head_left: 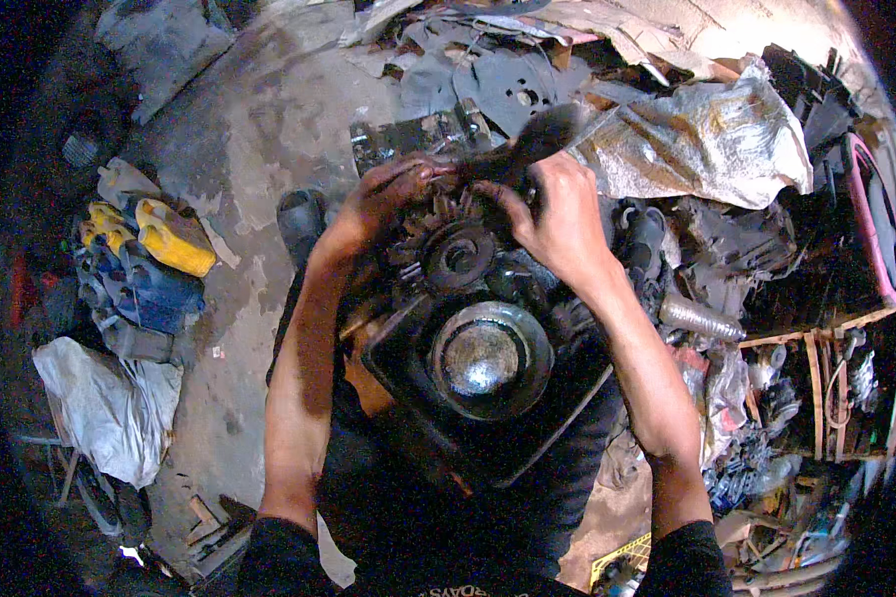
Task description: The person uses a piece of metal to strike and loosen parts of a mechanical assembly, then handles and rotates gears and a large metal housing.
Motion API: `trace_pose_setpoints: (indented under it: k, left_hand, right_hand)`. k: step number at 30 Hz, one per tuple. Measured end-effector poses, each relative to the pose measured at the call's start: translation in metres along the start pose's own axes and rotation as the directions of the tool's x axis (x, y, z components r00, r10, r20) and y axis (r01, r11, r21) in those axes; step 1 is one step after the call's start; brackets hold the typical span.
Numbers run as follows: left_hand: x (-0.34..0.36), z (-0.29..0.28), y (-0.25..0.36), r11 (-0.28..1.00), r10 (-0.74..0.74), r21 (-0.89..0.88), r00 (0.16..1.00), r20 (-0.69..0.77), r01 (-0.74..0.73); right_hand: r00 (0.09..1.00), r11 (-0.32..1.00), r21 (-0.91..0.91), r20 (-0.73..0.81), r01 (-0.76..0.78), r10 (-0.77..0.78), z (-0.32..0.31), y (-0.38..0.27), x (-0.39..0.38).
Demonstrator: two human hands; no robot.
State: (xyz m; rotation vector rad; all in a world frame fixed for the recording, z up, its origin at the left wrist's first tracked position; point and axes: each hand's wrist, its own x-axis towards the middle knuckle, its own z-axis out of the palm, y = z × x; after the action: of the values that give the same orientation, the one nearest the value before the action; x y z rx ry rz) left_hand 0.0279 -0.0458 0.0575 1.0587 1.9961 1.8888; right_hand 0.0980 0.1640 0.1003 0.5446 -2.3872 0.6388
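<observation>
A dark, flat strip with a broad rounded end (548,132) stretches across in front of both hands; its material is unclear. My left hand (396,194) is closed, its fingers pinching the strip's left part. Curled around the strip farther right is my right hand (560,212), thumb pointing left; its grip is partly hidden. Just below the hands sits a blackened toothed wheel (458,254) with a round hub. Nearer to me, a round metal bowl (491,360) with a shiny bottom rests on a black, square-cornered tray or housing (508,460) between my legs.
A grimy dark block (418,139) lies beyond my hands. Cut dark sheets (508,85) and a silvery sack (702,139) lie farther off. On the left are yellow and blue containers (174,239) and a white sack (114,398). Clutter and a wooden frame (826,393) stand right.
</observation>
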Motion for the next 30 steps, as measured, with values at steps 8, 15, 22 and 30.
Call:
trace_pose_setpoints:
  k: [8,15,22,30]
  left_hand:
    - [0.005,0.008,0.008,0.993,-0.122,-0.010,0.993,0.003,0.122]
    - [0.013,-0.008,-0.027,0.957,0.208,0.190,0.976,0.069,-0.218]
    - [0.011,0.007,-0.006,0.989,-0.140,0.038,0.989,-0.057,0.142]
    - [0.004,-0.005,-0.032,0.995,-0.098,-0.017,0.995,-0.022,0.098]
  right_hand:
    - [0.948,0.948,-0.012,-0.035,-0.317,0.317,0.002,0.015,-0.043]
    - [0.983,0.981,-0.051,-0.009,-0.186,0.185,-0.002,-0.008,-0.007]
    - [0.936,0.942,0.011,-0.106,-0.336,0.336,0.012,0.020,-0.058]
    - [0.999,1.000,0.016,-0.035,-0.024,0.025,0.003,-0.008,0.004]
